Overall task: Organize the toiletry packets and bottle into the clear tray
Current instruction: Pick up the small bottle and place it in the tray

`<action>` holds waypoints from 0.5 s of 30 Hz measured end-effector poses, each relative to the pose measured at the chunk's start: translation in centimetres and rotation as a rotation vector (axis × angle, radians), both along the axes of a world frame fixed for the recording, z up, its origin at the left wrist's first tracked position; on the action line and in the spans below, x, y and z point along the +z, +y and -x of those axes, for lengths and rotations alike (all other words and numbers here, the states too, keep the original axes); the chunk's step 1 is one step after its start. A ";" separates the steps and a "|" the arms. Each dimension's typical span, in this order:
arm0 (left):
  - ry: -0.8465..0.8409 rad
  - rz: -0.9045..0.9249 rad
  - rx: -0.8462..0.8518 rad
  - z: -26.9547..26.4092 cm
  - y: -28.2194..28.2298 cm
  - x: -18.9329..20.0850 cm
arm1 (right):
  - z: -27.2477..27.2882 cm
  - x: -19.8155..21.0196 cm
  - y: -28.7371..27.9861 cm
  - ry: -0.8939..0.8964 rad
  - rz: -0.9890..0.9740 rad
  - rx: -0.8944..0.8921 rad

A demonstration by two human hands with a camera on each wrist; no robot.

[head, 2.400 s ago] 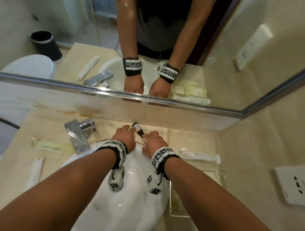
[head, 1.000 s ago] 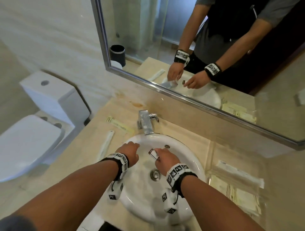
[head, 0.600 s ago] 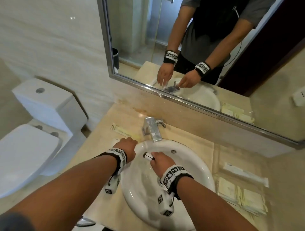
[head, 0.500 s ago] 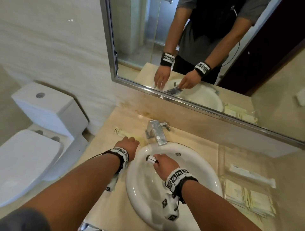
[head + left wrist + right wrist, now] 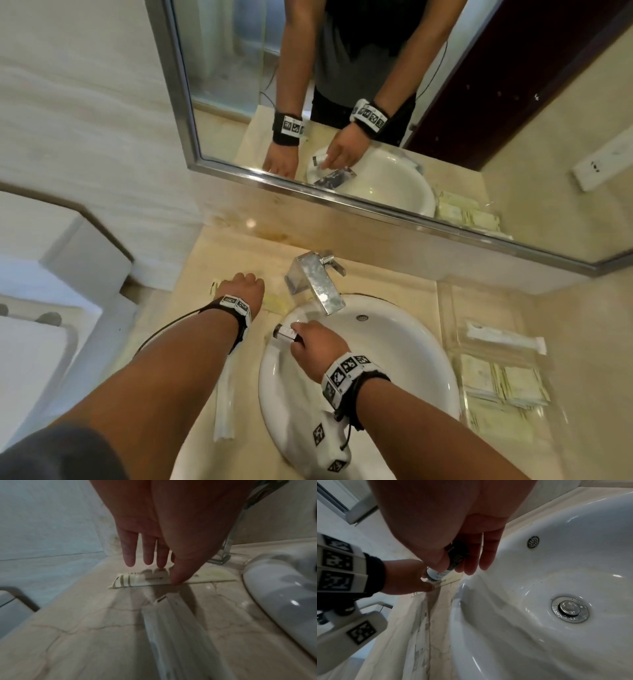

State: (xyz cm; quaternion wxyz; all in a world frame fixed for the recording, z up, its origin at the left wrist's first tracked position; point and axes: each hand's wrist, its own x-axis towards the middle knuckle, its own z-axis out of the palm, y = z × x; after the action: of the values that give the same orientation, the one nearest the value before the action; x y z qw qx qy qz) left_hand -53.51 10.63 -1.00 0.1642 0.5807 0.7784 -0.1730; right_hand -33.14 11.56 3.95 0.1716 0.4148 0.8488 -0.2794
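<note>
Bottle in right hand over basin; left hand at striped packet.

Right hand [image 5: 313, 346] fingers curled round small bottle [image 5: 444, 568], label print unreadable. Left hand [image 5: 164, 531] fingers spread, thumb touching gold-striped packet [image 5: 137, 580] on bench [image 5: 85, 635]; packet lettering blurred. Clear tray [image 5: 445, 308] lay right of basin.

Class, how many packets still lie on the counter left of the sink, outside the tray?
2: a striped packet under the left hand, near the tap, and a long white packet closer to the person. The arm may hide others.
</note>
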 end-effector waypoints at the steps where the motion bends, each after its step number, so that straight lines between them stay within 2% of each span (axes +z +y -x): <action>1: 0.010 -0.011 0.007 0.1 0.3 -0.4 | 0.0 0.1 -0.2 0.004 0.010 0.006; 5: 0.012 -0.030 0.021 0.1 1.5 -0.7 | -0.2 0.2 0.1 0.016 0.000 0.033; 12: -0.016 0.012 0.071 0.1 2.1 0.5 | -1.5 0.3 0.9 0.002 -0.026 -0.025; 15: -0.015 0.049 0.017 -0.1 2.3 1.0 | -2.3 0.7 1.1 0.012 -0.043 -0.039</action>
State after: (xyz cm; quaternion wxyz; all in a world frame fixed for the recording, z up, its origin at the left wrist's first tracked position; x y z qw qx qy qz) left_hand -53.41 12.95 0.03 0.1858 0.5711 0.7776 -0.1860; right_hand -30.83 12.63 4.65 0.1521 0.4331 0.8473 -0.2671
